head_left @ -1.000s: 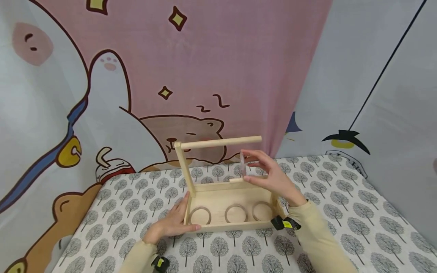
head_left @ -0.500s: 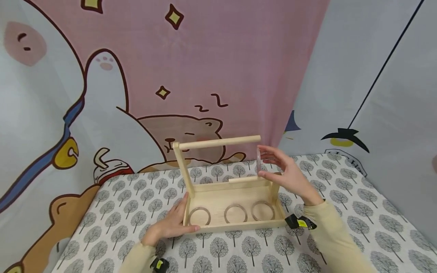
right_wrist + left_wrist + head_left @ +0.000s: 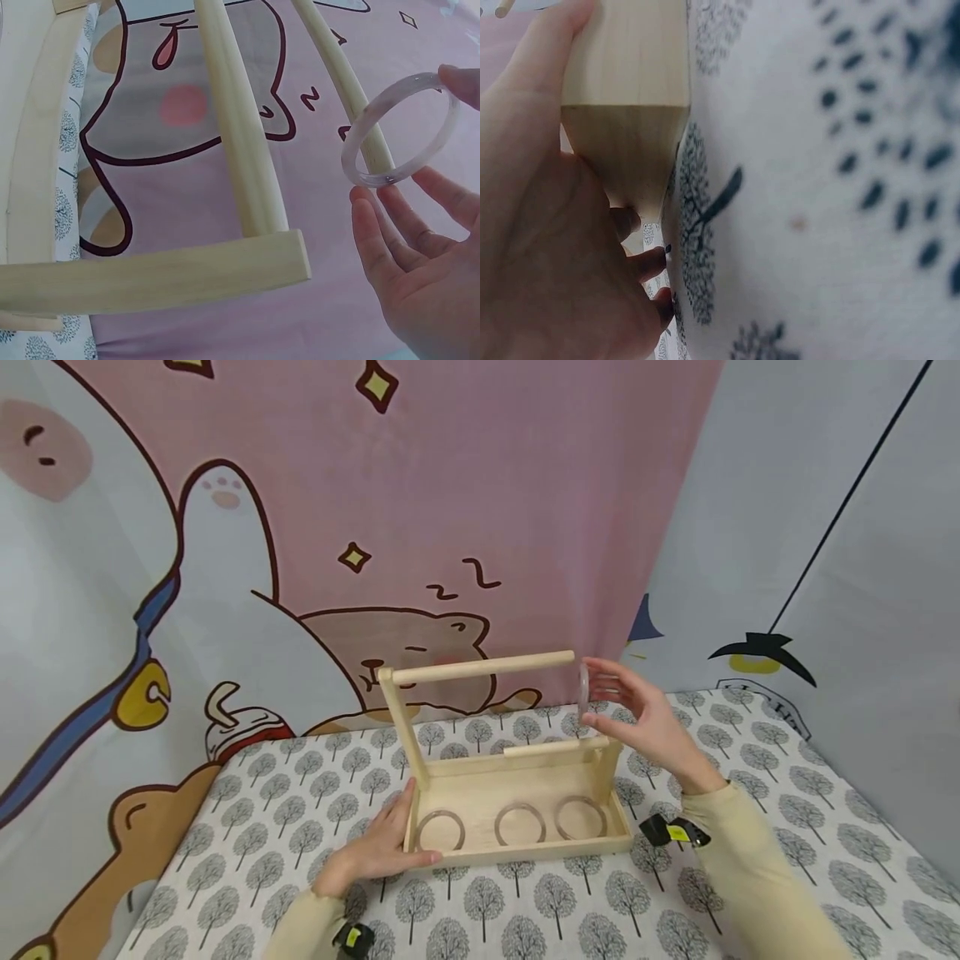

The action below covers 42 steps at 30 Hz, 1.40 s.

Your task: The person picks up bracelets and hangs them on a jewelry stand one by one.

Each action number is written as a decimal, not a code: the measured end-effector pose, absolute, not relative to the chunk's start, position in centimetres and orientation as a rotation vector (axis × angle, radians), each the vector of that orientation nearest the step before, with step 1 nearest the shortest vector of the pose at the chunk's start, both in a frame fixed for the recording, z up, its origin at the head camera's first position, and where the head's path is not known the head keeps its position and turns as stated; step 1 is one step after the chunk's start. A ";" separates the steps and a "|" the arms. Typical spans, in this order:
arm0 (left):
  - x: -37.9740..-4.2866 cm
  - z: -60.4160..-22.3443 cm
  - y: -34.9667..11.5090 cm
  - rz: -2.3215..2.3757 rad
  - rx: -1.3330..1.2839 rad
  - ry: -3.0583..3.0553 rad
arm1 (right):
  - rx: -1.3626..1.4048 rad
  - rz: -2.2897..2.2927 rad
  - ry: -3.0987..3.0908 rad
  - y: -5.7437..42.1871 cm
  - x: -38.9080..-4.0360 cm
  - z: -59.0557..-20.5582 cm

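In my right hand (image 3: 645, 727) I hold a pale translucent bangle (image 3: 583, 693) upright, thumb on one side and fingertips on the other. It stands at the free right end of a wooden stand's upper rod (image 3: 483, 668). In the right wrist view, the bangle (image 3: 379, 179) overlaps that rod (image 3: 330, 52). My left hand (image 3: 378, 847) grips the left end of the bangle stand (image 3: 517, 858), thumb along the front edge. The left wrist view shows the palm against the wooden corner (image 3: 626, 127). Three more bangles, left (image 3: 440, 814), middle (image 3: 520, 806) and right (image 3: 580, 800), lie in the stand's tray.
A lower rod (image 3: 551, 748) runs leftward from the short right post (image 3: 604, 772). The left post (image 3: 402, 727) carries the upper rod. A tree-print cloth (image 3: 480, 902) covers the table, and a pink cartoon curtain (image 3: 525, 510) hangs behind it.
My right hand has moved right with the bangle, past the rods' middle, then up to the upper rod's end. My left hand has stayed on the stand.
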<state>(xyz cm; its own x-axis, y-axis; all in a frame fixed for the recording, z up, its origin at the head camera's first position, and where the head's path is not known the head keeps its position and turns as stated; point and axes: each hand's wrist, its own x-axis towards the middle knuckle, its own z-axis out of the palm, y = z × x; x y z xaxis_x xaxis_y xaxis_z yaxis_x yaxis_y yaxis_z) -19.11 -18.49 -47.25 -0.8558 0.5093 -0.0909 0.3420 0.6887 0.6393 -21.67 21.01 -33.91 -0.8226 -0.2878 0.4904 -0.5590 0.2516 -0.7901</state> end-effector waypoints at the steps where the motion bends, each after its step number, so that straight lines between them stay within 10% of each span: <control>1: -19.1 -47.2 -18.5 0.920 0.677 2.642 | 0.791 1.596 -2.276 21.1 -21.8 -33.8; 42: -19.4 -47.3 -18.7 0.900 0.694 2.633 | 0.803 1.324 -2.524 20.1 -25.2 -29.9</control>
<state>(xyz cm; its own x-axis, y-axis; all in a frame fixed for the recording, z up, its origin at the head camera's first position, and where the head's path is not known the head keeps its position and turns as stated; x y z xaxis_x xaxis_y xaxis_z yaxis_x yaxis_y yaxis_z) -19.36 -18.70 -47.33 -0.8476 0.5212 -0.0996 0.3513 0.6918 0.6309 -25.19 20.12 -29.94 -0.8380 -0.3782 0.3934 -0.5386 0.4576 -0.7074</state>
